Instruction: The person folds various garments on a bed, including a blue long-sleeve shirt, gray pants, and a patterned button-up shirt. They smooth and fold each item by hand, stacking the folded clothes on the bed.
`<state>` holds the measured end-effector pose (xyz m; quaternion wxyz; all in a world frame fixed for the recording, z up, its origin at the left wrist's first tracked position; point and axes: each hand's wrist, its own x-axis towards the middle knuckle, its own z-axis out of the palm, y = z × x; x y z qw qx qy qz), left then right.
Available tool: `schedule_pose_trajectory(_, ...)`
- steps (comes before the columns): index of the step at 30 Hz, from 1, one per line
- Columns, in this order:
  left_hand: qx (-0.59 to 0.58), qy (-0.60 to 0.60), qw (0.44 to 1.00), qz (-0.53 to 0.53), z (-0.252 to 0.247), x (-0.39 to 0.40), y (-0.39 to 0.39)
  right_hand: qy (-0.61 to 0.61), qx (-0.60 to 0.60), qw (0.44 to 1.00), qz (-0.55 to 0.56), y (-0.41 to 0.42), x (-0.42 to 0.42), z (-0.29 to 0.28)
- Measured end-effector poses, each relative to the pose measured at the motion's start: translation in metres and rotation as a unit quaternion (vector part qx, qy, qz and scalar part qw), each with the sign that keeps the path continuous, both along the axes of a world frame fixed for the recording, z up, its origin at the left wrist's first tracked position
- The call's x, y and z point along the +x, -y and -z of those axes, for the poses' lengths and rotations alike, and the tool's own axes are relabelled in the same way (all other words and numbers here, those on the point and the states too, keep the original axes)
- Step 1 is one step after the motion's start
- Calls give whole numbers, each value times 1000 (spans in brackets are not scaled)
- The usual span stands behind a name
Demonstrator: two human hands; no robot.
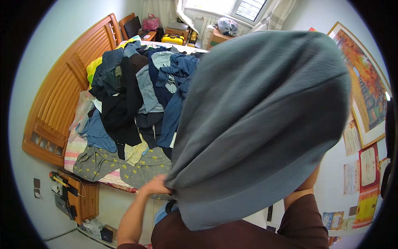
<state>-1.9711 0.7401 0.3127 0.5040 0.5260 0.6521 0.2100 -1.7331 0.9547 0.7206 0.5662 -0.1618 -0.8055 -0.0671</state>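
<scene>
A large grey-blue piece of cloth (255, 124), perhaps a garment, is spread in the air in front of me and fills much of the view. My left hand (158, 185) grips its lower left edge, where the folds draw together. Behind the cloth's lower right side is my right hand (311, 178); only the wrist and a bit of the hand show, and its fingers are hidden. Beyond the cloth, a heap of clothes covers the bed, with black trousers (119, 115), blue jeans (112, 67) and grey patterned fabric (93, 163) among them.
A wooden headboard (67, 84) stands along the bed's left side. Below it is a wooden nightstand (88, 199) with small items. Near the window are a yellow case (173, 39) and a cardboard box (217, 39). A framed picture (363, 84) hangs on the right wall.
</scene>
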Motion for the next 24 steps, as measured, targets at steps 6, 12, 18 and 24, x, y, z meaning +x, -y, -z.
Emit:
schedule_pose_trajectory(6,99,-16,991,-93,-108,-161,48,-132,-372,903,-170,-65,134,75)
schedule_pose_trajectory(12,76,-192,978,18,-63,-173,-38,-139,-639,755,43,-107,228,216)
schedule_pose_trajectory(18,132,-456,880,-2,144,-141,-89,30,-712,655,252,-162,344,537)
schedule_pose_trajectory(24,16,-238,946,-220,381,-27,-34,124,-685,592,406,-66,418,760)
